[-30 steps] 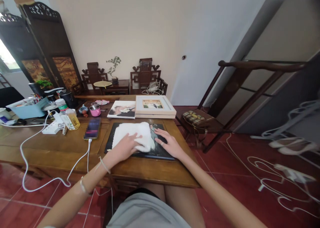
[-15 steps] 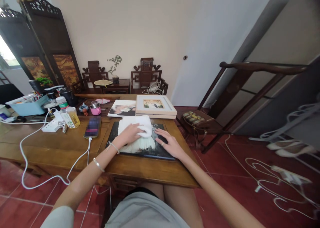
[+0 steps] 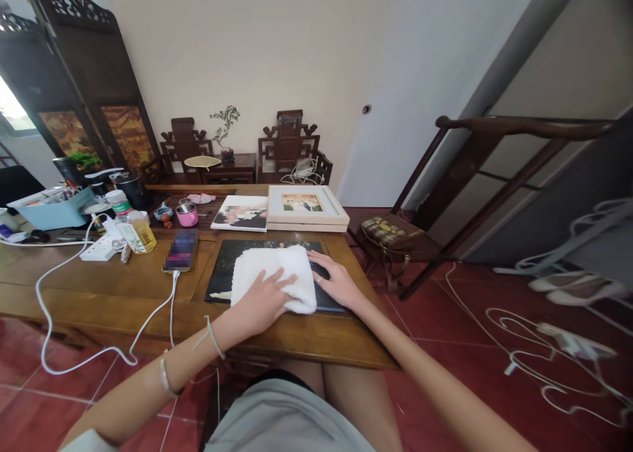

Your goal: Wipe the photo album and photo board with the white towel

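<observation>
A folded white towel [image 3: 270,274] lies over a dark photo panel [image 3: 220,267] at the table's front edge and hides much of its picture. My left hand [image 3: 264,297] rests flat on the towel's near part, pressing it with spread fingers. At the panel's right side, my right hand [image 3: 336,282] lies with outstretched fingers, its fingertips beside the towel's right edge. Whether those fingertips touch the towel I cannot tell. Behind the panel are a flat white-edged picture [image 3: 241,213] and a thick white picture frame [image 3: 307,208].
Left of the panel, a phone [image 3: 180,251] lies with a white cable [image 3: 172,307] that loops off the table's front. Farther left stand a bottle of yellow liquid [image 3: 138,233], a power strip [image 3: 100,247] and a blue bin [image 3: 52,209]. A wooden chair [image 3: 420,241] stands at right.
My left hand and the towel have moved toward me over the panel, and the towel now reaches farther right. My right hand has stayed nearly in place at the panel's right side.
</observation>
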Tool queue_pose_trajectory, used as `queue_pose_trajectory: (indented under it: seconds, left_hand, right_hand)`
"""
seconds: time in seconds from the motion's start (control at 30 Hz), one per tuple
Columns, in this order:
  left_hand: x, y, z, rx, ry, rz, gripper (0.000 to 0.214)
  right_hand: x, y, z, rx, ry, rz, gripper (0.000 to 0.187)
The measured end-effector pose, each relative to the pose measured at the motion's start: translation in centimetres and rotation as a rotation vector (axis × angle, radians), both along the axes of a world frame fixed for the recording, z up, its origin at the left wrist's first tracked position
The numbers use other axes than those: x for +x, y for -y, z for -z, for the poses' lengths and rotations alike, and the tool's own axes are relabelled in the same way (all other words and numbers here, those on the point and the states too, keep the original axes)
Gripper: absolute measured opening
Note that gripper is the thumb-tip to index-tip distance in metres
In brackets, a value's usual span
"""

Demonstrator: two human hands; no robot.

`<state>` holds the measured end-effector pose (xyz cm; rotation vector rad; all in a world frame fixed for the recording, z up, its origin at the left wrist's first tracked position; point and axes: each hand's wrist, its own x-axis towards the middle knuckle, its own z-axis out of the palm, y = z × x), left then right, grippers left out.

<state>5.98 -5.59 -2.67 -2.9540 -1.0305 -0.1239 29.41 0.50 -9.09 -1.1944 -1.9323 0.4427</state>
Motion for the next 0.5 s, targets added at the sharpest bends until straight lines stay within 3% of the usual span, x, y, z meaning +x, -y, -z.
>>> queue_pose_trajectory:
  seconds: [0.3,0.5]
  left_hand:
    - [0.4,-5.0,1.0,0.028,0.07,-0.07,0.034]
    - [1.7,-8.3,0.0,0.008,0.078,-0.123,0.033]
  right_hand:
    - [-0.1,-0.9,0.0,0.003,-0.012,-0.01,0.036]
    - [0.1,-0.8,-0.2,-0.025,-0.013,-0.001,0.037]
